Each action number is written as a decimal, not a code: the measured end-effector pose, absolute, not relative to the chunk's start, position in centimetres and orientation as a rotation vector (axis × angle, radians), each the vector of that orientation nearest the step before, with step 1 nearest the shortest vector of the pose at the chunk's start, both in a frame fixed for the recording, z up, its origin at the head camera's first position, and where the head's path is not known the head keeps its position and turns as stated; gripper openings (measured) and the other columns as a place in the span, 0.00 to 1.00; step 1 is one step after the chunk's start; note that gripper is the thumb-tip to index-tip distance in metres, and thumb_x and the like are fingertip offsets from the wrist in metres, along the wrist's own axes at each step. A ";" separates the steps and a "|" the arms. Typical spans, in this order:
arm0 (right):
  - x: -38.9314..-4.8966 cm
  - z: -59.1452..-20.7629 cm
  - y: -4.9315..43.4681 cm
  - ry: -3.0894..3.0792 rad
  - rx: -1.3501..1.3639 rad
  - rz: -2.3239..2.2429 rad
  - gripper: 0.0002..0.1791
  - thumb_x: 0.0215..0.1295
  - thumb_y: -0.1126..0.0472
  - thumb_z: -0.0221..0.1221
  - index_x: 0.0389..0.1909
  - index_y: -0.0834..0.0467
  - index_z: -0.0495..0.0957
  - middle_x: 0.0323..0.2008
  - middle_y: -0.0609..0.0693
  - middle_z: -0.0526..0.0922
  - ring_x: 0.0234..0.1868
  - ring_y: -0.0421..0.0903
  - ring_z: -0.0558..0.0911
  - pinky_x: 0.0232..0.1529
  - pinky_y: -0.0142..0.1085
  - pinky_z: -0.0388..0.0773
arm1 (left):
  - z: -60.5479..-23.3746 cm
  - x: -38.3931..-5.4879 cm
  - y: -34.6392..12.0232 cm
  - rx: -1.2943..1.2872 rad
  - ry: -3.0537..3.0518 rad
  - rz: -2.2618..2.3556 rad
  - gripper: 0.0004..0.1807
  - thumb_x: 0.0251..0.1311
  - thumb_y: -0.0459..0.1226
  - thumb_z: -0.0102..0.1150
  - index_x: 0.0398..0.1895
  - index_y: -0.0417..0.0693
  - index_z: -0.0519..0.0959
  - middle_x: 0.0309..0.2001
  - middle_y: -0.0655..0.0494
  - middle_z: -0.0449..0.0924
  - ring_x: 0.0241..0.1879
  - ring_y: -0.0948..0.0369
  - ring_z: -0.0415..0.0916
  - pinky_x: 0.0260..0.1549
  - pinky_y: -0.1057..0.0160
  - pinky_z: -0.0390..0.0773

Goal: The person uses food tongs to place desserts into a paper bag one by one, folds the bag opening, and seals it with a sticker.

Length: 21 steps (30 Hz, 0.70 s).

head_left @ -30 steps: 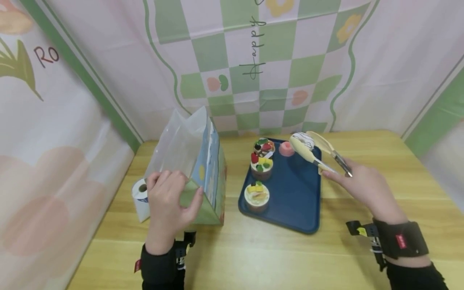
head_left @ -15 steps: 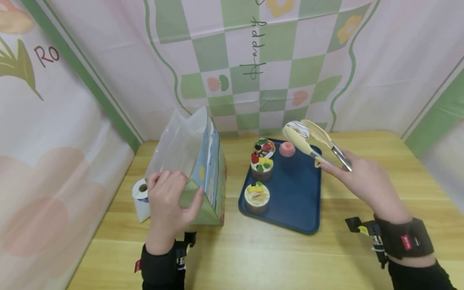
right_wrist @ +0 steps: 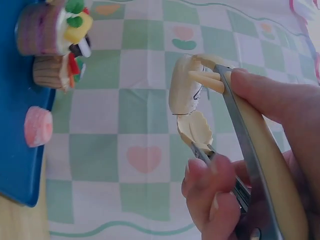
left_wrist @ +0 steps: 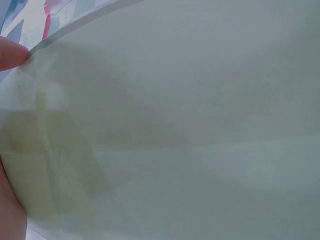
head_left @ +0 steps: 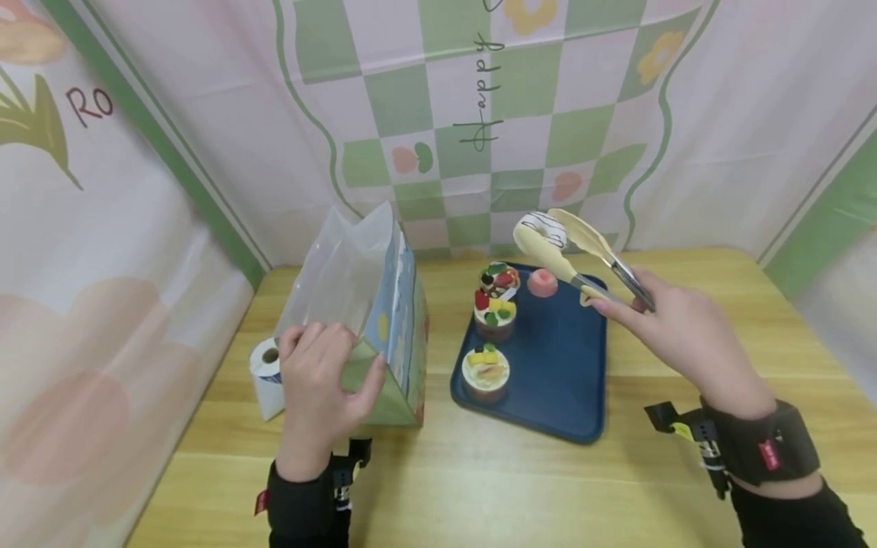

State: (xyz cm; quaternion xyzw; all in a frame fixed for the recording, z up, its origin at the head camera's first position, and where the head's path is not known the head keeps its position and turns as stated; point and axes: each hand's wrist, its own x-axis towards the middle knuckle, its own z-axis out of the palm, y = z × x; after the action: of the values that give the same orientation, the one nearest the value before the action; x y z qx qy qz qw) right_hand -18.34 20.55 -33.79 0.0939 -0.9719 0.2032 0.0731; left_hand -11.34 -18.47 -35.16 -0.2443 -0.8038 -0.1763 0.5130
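Observation:
My left hand (head_left: pixel 322 380) grips the near rim of a light blue and green paper bag (head_left: pixel 404 358), which stands with its mouth spread and shows a whitish inside. In the left wrist view the bag's pale green wall (left_wrist: pixel 175 115) fills most of the picture. Kitchen tongs (head_left: pixel 558 262) with cream tips are held in my right hand (head_left: pixel 685 335). Between the tips sits a white-iced donut (head_left: pixel 546 226) with dark stripes, raised above the back of the blue tray (head_left: pixel 555 380). The right wrist view shows the donut (right_wrist: pixel 182 85) edge-on.
Along the tray's left side stand three fruit-topped cakes: a back one (head_left: pixel 499 279), a middle one (head_left: pixel 495 318) and a front one (head_left: pixel 485 373). A small pink ring-shaped sweet (head_left: pixel 543 282) lies near the tray's back edge. Left of the bag is a white paper roll (head_left: pixel 267 380).
The right hand has carried the tongs and donut up and to the left, from over the tray's back right corner. The left hand and bag have stayed put.

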 end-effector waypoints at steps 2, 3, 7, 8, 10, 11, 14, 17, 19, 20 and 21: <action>-18.3 -33.4 20.3 -2.920 0.280 0.616 0.41 0.63 0.30 0.52 0.64 0.58 0.67 0.27 0.53 0.77 0.21 0.47 0.70 0.22 0.38 0.59 | -35.2 -11.3 -18.5 -0.584 -1.933 -0.420 0.20 0.61 0.48 0.51 0.19 0.43 0.67 0.17 0.54 0.66 0.21 0.57 0.61 0.40 0.51 0.60; -18.3 -33.2 20.1 -2.918 0.288 0.616 0.41 0.64 0.30 0.51 0.65 0.58 0.67 0.28 0.53 0.77 0.21 0.47 0.70 0.22 0.38 0.59 | -35.2 -11.3 -18.5 -0.583 -1.932 -0.418 0.20 0.61 0.49 0.51 0.19 0.43 0.67 0.17 0.54 0.67 0.21 0.57 0.61 0.40 0.51 0.60; -18.2 -32.6 19.6 -2.905 0.313 0.606 0.42 0.64 0.31 0.51 0.68 0.56 0.65 0.28 0.52 0.78 0.22 0.47 0.71 0.22 0.37 0.59 | -35.2 -11.4 -18.5 -0.584 -1.927 -0.416 0.20 0.61 0.49 0.50 0.19 0.43 0.67 0.17 0.54 0.67 0.21 0.57 0.61 0.40 0.51 0.60; -18.2 -32.4 19.5 -2.909 0.311 0.602 0.42 0.64 0.30 0.51 0.68 0.55 0.65 0.28 0.51 0.78 0.22 0.46 0.71 0.22 0.37 0.59 | -35.2 -11.4 -18.5 -0.585 -1.927 -0.417 0.20 0.61 0.49 0.50 0.19 0.43 0.67 0.17 0.54 0.67 0.21 0.57 0.61 0.40 0.51 0.60; -18.1 -32.2 19.2 -2.910 0.319 0.591 0.42 0.64 0.30 0.51 0.68 0.55 0.65 0.28 0.51 0.77 0.22 0.46 0.70 0.22 0.38 0.58 | -35.2 -11.4 -18.5 -0.587 -1.927 -0.419 0.20 0.61 0.48 0.50 0.19 0.43 0.67 0.17 0.54 0.67 0.21 0.57 0.61 0.40 0.51 0.60; -18.1 -32.1 19.0 -2.909 0.325 0.581 0.41 0.64 0.30 0.50 0.68 0.55 0.65 0.28 0.51 0.77 0.22 0.46 0.70 0.22 0.37 0.58 | -35.2 -11.3 -18.5 -0.586 -1.929 -0.421 0.20 0.61 0.49 0.50 0.19 0.43 0.67 0.17 0.54 0.67 0.22 0.57 0.61 0.40 0.51 0.60; -18.0 -31.8 18.6 -2.902 0.345 0.571 0.38 0.65 0.30 0.49 0.64 0.54 0.67 0.27 0.50 0.75 0.21 0.46 0.69 0.22 0.38 0.57 | -35.3 -11.3 -18.5 -0.585 -1.934 -0.422 0.20 0.61 0.48 0.50 0.19 0.43 0.67 0.17 0.54 0.67 0.22 0.57 0.61 0.40 0.51 0.60; -17.8 -31.4 18.1 -2.890 0.356 0.570 0.36 0.65 0.30 0.49 0.61 0.53 0.69 0.26 0.50 0.73 0.22 0.46 0.69 0.22 0.38 0.57 | -35.3 -11.3 -18.5 -0.582 -1.940 -0.422 0.20 0.60 0.48 0.51 0.19 0.43 0.67 0.17 0.54 0.67 0.22 0.57 0.62 0.40 0.51 0.60; -17.7 -31.2 17.8 -2.887 0.363 0.576 0.35 0.65 0.30 0.50 0.60 0.53 0.69 0.26 0.50 0.73 0.22 0.46 0.68 0.22 0.39 0.57 | -35.3 -11.2 -18.5 -0.581 -1.943 -0.422 0.19 0.60 0.48 0.51 0.19 0.43 0.67 0.17 0.54 0.67 0.22 0.57 0.62 0.40 0.51 0.60; -17.6 -31.0 17.6 -2.885 0.364 0.578 0.35 0.65 0.30 0.50 0.61 0.52 0.69 0.26 0.50 0.73 0.22 0.46 0.68 0.23 0.39 0.57 | -35.2 -11.2 -18.5 -0.581 -1.944 -0.422 0.19 0.59 0.48 0.51 0.19 0.43 0.67 0.17 0.54 0.67 0.22 0.57 0.62 0.41 0.51 0.60; -17.5 -30.9 17.4 -2.882 0.372 0.579 0.36 0.65 0.30 0.50 0.62 0.52 0.68 0.27 0.50 0.72 0.22 0.46 0.68 0.23 0.39 0.57 | -35.2 -11.2 -18.5 -0.581 -1.945 -0.421 0.19 0.59 0.48 0.51 0.19 0.43 0.67 0.17 0.54 0.67 0.22 0.57 0.62 0.41 0.51 0.60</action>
State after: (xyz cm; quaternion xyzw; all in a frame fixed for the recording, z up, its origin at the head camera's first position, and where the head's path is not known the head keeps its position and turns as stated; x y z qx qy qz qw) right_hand -17.55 17.42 -30.93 0.1250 -0.9688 0.1946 0.0892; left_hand -11.24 -18.48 -35.24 -0.2411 -0.8075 -0.1749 0.5092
